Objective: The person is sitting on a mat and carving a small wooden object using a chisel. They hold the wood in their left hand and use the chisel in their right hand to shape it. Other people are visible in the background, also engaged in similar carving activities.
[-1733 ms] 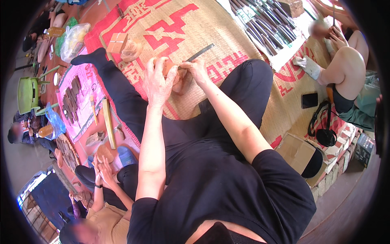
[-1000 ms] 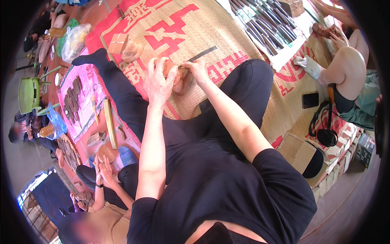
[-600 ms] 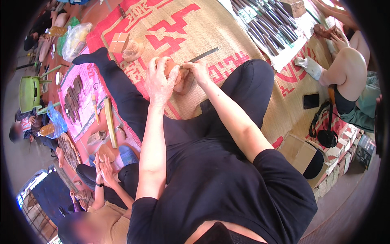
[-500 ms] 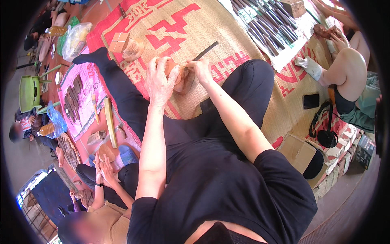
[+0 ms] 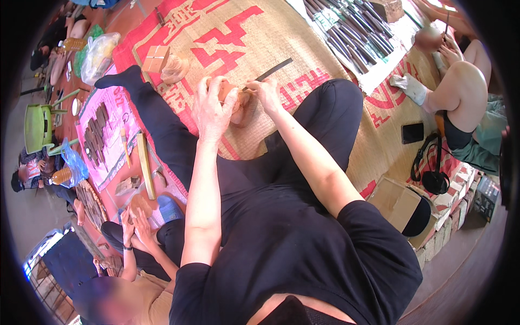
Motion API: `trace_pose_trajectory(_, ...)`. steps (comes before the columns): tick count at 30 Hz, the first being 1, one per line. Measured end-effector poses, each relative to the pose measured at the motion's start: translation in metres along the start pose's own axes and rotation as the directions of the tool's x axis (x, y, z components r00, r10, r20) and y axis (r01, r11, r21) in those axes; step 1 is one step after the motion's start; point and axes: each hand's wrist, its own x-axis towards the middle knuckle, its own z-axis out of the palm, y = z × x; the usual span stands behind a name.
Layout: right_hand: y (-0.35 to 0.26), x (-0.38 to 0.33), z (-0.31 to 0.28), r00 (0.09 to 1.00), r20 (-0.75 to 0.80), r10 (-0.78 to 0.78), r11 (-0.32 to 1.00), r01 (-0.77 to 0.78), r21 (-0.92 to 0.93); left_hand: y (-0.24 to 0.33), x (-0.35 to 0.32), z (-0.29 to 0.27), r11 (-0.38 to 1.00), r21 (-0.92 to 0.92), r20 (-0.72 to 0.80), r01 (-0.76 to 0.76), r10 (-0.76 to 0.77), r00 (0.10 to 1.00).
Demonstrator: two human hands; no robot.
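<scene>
My left hand (image 5: 212, 111) is curled over a reddish-brown wooden carving (image 5: 238, 115), with the thumb on its near right side. Its underside is largely hidden by the fingers, and it sits low over the mat between my legs. Pinched in my right hand (image 5: 266, 96) is a dark, flat, narrow carving tool (image 5: 276, 69). One end sticks out up and to the right; the other end points at the carving, and its tip is too small to make out. Beyond my left hand, a pale wooden block (image 5: 156, 58) and a rounded wooden carving (image 5: 175, 69) rest on the mat.
A red-patterned woven mat (image 5: 292, 38) lies under me. Many dark tools (image 5: 357, 35) lie on a white sheet at far right; more tools (image 5: 96, 135) are on a pink cloth at left. Co-workers sit at both sides. A phone (image 5: 413, 133) lies at right.
My hands stay nearly in place; the tool has tilted very slightly. At right, a co-worker's wooden piece has turned and a thin tool now stands up beside it.
</scene>
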Motion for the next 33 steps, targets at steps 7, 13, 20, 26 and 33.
trace_pose_trajectory(7, -0.011, -0.001, -0.008, 0.999, 0.043, 0.019, 0.993, -0.014, -0.114, 0.0, 0.0, -0.001, 1.0, -0.007, 0.008, -0.003, 0.004, 1.0)
trace_pose_trajectory(13, -0.01, -0.003, -0.002, 0.997, 0.059, 0.049, 0.996, -0.053, 0.069, 0.001, 0.0, 0.0, 1.0, -0.006, 0.003, 0.013, -0.013, 1.0)
trace_pose_trajectory(20, -0.007, 0.008, -0.01, 0.996, 0.081, 0.039, 0.997, -0.034, -0.063, 0.001, 0.001, 0.001, 1.0, 0.002, -0.001, -0.015, 0.015, 1.0)
trace_pose_trajectory(26, -0.027, -0.014, -0.005, 0.992, 0.128, 0.017, 0.999, -0.012, -0.033, 0.001, 0.0, 0.001, 0.999, -0.015, 0.021, 0.033, -0.032, 0.999)
trace_pose_trajectory(33, -0.032, -0.008, -0.018, 0.996, 0.073, -0.052, 0.974, 0.067, -0.215, 0.0, 0.0, 0.001, 1.0, 0.008, -0.014, -0.007, 0.007, 1.0)
